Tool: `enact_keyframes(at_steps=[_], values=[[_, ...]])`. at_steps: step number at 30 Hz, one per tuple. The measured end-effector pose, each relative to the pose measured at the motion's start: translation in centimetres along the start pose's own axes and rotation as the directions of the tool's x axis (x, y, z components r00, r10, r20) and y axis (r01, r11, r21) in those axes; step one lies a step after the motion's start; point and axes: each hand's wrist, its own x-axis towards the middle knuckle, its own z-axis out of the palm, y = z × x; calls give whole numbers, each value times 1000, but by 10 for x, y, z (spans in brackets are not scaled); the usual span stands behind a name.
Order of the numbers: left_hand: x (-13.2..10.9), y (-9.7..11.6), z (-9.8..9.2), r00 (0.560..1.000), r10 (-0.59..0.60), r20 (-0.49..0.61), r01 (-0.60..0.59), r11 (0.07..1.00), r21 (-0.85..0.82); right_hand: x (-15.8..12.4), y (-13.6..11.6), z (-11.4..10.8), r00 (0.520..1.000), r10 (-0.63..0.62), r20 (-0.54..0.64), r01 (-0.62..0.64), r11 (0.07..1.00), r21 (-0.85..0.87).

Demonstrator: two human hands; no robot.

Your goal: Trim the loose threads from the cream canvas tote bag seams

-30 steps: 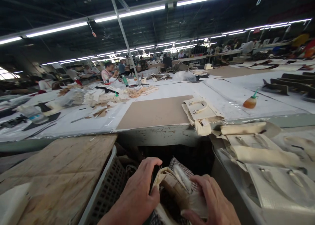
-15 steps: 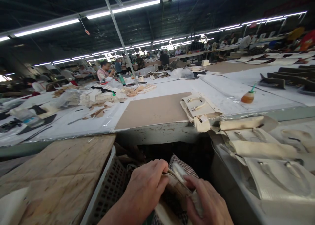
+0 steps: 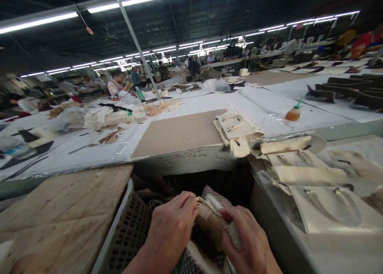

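Note:
My left hand (image 3: 175,226) is closed with thumb and fingers pinching the edge of a cream bag piece (image 3: 211,218) held low in front of me. Opposite it, my right hand (image 3: 243,236) grips the same piece's other side, thumb and fingers wrapped around the edge. Brownish inner layers show between the hands. Beneath and behind the piece lies checked fabric (image 3: 214,195), perhaps on my lap; its full shape is hidden by my hands.
A white-covered worktable (image 3: 191,102) runs ahead, bearing a cream handbag (image 3: 236,126) and a glue bottle (image 3: 293,113). More cream bags (image 3: 327,206) lie at right. A plastic basket (image 3: 127,222) and a brown board (image 3: 68,210) stand left. Several people work farther back.
The surroundings have shifted left in view as the camera turned slightly right. Both hands keep hold of the bag piece, with only slight finger movement.

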Motion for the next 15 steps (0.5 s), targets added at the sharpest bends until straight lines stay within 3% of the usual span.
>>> enact_keyframes(at_steps=[4, 8, 15], values=[[4, -2, -4, 999, 33, -7, -34, 974, -223, -1, 2, 3, 1000, 5, 2, -5, 1000, 4], [7, -5, -8, 996, 77, 41, -49, 879, -475, 0, 4, 3, 999, 49, 14, -49, 999, -25], [6, -10, -7, 994, 86, 72, -34, 841, -539, 3, 3, -2, 997, 5, 83, -6, 1000, 7]])
